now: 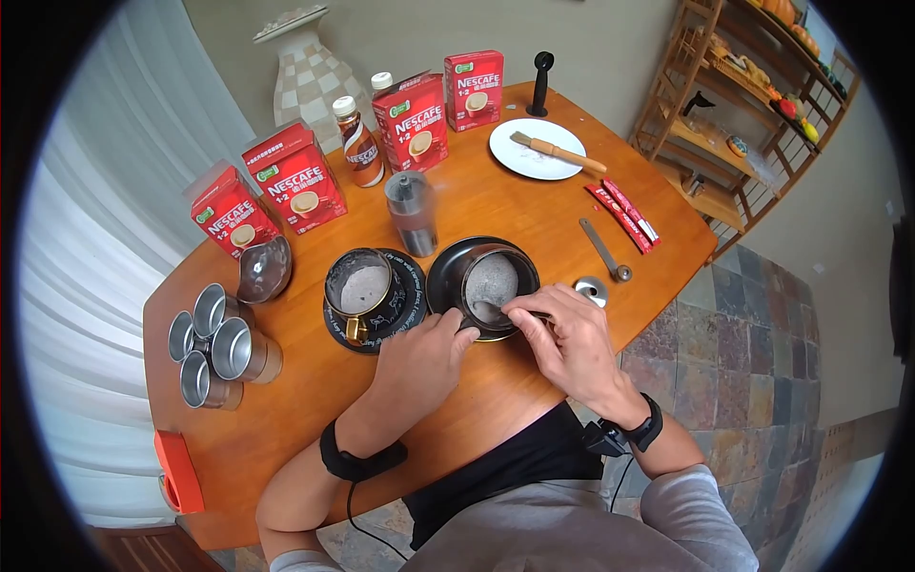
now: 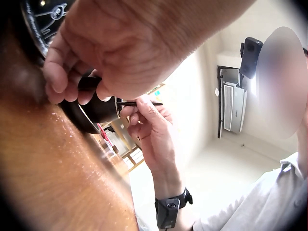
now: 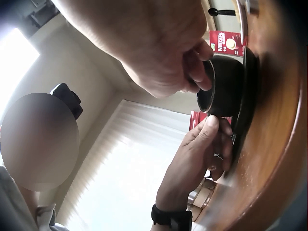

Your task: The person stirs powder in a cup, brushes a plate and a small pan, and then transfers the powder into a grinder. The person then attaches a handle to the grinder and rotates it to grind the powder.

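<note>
In the head view, a dark cup (image 3: 228,86) with pale grey contents stands on a black saucer (image 1: 442,278) near the table's front. My left hand (image 1: 419,362) grips its handle, which the fingers mostly hide. Between thumb and fingers, my right hand (image 1: 575,345) pinches the thin dark handle of a spoon (image 1: 487,312), whose bowl dips into the grey contents. To the left, a second cup (image 1: 338,277) with a gold handle (image 1: 355,331) and similar pale contents sits on a black saucer (image 1: 411,297) with white lettering.
Behind the cups stand a metal grinder (image 1: 413,214), a bottle (image 1: 360,148) and several red Nescafe boxes (image 1: 412,124). Metal cups (image 1: 238,351) and a clear bowl (image 1: 264,270) are at left. At right lie a plate (image 1: 515,164) with a brush (image 1: 558,153), red sachets (image 1: 624,217) and a measuring spoon (image 1: 602,250).
</note>
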A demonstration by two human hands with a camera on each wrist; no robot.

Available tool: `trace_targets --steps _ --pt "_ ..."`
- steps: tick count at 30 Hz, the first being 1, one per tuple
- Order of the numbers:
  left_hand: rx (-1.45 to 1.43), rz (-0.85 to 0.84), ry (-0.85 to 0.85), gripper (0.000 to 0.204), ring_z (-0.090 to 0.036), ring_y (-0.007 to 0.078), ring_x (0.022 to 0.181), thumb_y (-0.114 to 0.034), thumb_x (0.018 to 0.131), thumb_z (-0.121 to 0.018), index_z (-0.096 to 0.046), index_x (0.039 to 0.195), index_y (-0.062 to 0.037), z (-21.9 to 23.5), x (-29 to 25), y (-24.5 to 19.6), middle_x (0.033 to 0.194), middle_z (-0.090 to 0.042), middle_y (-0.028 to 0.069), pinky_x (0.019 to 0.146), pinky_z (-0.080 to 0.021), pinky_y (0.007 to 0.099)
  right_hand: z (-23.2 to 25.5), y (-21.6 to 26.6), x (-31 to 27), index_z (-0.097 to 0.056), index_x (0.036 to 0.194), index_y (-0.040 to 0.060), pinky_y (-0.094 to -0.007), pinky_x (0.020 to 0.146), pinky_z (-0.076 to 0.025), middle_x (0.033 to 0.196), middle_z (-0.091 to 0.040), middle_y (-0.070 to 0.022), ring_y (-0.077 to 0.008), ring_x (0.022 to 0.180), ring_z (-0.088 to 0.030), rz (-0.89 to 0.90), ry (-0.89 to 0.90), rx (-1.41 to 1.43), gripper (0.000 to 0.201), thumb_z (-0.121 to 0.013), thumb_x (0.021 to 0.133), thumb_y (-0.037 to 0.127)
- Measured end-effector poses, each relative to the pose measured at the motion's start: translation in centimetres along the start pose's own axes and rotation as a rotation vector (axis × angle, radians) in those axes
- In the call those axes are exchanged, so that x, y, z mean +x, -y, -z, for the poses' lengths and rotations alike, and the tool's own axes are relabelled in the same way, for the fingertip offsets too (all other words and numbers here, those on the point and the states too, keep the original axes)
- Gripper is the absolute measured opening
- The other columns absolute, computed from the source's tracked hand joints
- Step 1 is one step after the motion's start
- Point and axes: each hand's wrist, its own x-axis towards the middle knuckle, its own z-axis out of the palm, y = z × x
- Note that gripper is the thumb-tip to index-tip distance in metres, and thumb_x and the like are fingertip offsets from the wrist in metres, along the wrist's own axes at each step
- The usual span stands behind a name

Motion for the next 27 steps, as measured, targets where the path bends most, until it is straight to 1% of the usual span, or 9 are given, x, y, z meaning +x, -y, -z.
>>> trace_targets --steps 2,5,8,9,12,13,16,17,27 --pt "0.001 0.003 0.006 0.031 -0.068 0.0462 0.086 -0.033 0.107 -0.057 -0.058 0.103 -0.0031 0.1 0.0 0.0 0.091 -0.069 0.0196 0.07 -0.052 0.056 -0.3 -0.2 0.0 -0.075 0.101 -0.0005 -0.0386 0.065 -0.05 0.083 -0.069 -0.0133 -0.0295 0.073 -0.064 -0.044 -0.01 0.049 0.009 -0.071 0.095 0.004" --pt "0.006 0.005 0.004 0.031 -0.068 0.0461 0.086 -0.033 0.107 -0.057 -0.058 0.102 -0.003 0.0 0.0 -0.1 0.091 -0.069 0.0197 0.07 -0.052 0.0558 -0.6 0.0 0.1 -0.075 0.104 -0.0019 -0.0338 0.065 -0.051 0.085 -0.072 -0.0127 -0.0239 0.073 -0.066 -0.163 -0.016 0.107 0.011 -0.069 0.098 0.006" --pt "0.004 0.001 0.002 0.032 -0.068 0.0459 0.085 -0.034 0.107 -0.057 -0.058 0.101 -0.0027 -0.1 0.0 0.0 0.09 -0.069 0.0197 0.07 -0.052 0.0556 -1.2 -0.4 0.0 -0.075 0.108 -0.0037 -0.029 0.067 -0.053 0.087 -0.075 -0.011 -0.016 0.076 -0.067 -0.336 -0.051 0.334 0.016 -0.067 0.103 0.01" --pt "0.003 -0.001 0.001 0.032 -0.068 0.0458 0.085 -0.034 0.107 -0.057 -0.058 0.1 -0.0026 -0.1 0.0 0.0 0.09 -0.069 0.0197 0.07 -0.052 0.0555 -1.2 -0.8 0.0 -0.075 0.111 -0.0041 -0.0255 0.067 -0.053 0.089 -0.076 -0.0079 -0.0094 0.077 -0.065 -0.382 -0.042 0.413 0.021 -0.066 0.106 0.014" --pt "0.009 0.003 0.006 0.032 -0.068 0.0456 0.085 -0.033 0.107 -0.057 -0.058 0.1 -0.0024 0.1 0.0 -0.1 0.09 -0.069 0.0196 0.069 -0.052 0.0552 -0.8 -0.9 0.7 -0.075 0.112 -0.0035 -0.0251 0.065 -0.052 0.089 -0.075 -0.0058 -0.0078 0.075 -0.064 -0.498 -0.058 0.562 0.022 -0.065 0.107 0.016" --pt "0.008 0.0 0.004 0.032 -0.068 0.0456 0.085 -0.033 0.107 -0.057 -0.058 0.1 -0.0025 0.0 0.0 -0.1 0.09 -0.069 0.0196 0.069 -0.052 0.0552 -0.9 -1.5 0.7 -0.075 0.112 -0.0022 -0.022 0.06 -0.049 0.089 -0.075 -0.0047 -0.0055 0.073 -0.062 -0.486 -0.082 0.611 0.023 -0.065 0.107 0.017" --pt "0.005 -0.006 0.0 0.031 -0.068 0.0456 0.085 -0.033 0.107 -0.057 -0.058 0.1 -0.0026 -0.1 0.1 0.0 0.09 -0.069 0.0196 0.069 -0.052 0.0552 -0.3 -1.6 1.2 -0.076 0.113 -0.0014 -0.0191 0.056 -0.047 0.089 -0.075 -0.0045 -0.0034 0.072 -0.061 -0.57 -0.089 0.671 0.023 -0.065 0.107 0.018" --pt "0.005 -0.007 -0.002 0.031 -0.068 0.0456 0.085 -0.033 0.107 -0.057 -0.058 0.1 -0.0026 -0.1 0.0 0.0 0.09 -0.069 0.0196 0.069 -0.052 0.0552 -0.3 -1.9 1.2 -0.076 0.114 -0.0004 -0.0172 0.053 -0.045 0.089 -0.075 -0.004 -0.0019 0.071 -0.06 -0.565 -0.092 0.679 0.024 -0.065 0.107 0.02" --pt "0.0 0.014 0.022 0.032 -0.068 0.0461 0.086 -0.034 0.108 -0.055 -0.057 0.102 -0.0031 0.0 0.1 0.0 0.09 -0.069 0.0195 0.071 -0.052 0.0563 0.4 -2.4 1.9 -0.076 0.114 0.0004 -0.0175 0.054 -0.045 0.087 -0.075 -0.0028 -0.0012 0.069 -0.06 -0.547 -0.102 0.715 0.024 -0.066 0.107 0.021"
